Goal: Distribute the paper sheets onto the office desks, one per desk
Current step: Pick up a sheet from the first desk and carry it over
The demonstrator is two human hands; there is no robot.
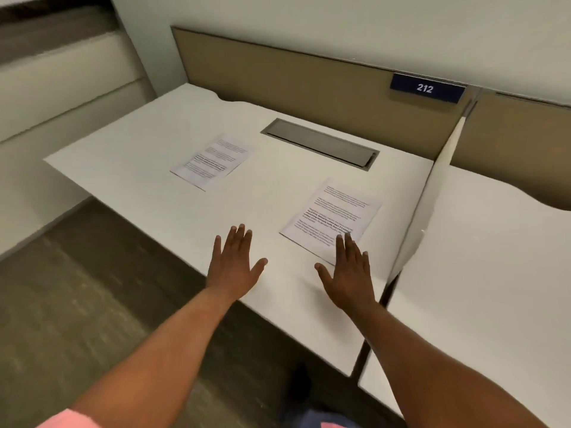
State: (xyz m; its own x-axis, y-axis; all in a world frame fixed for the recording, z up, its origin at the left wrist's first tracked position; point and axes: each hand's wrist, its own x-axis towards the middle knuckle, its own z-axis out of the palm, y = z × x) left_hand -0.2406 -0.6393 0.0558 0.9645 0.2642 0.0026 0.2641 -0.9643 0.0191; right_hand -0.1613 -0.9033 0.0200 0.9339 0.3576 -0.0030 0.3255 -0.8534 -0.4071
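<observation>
Two printed paper sheets lie flat on the white desk [148, 168]. The left sheet [211, 160] rests toward the desk's far left. The right sheet [332, 216] lies nearer the white divider. My left hand [234, 264] hovers flat over the desk's front edge, fingers spread, holding nothing. My right hand [347, 271] is also flat and spread, its fingertips over the near corner of the right sheet. I cannot tell whether it touches the paper.
A grey cable hatch [319, 143] sits in the desk behind the sheets. A tan back panel carries a blue sign reading 212 [426, 88]. A white divider [429, 193] separates a second white desk [494, 273] on the right. Floor lies left.
</observation>
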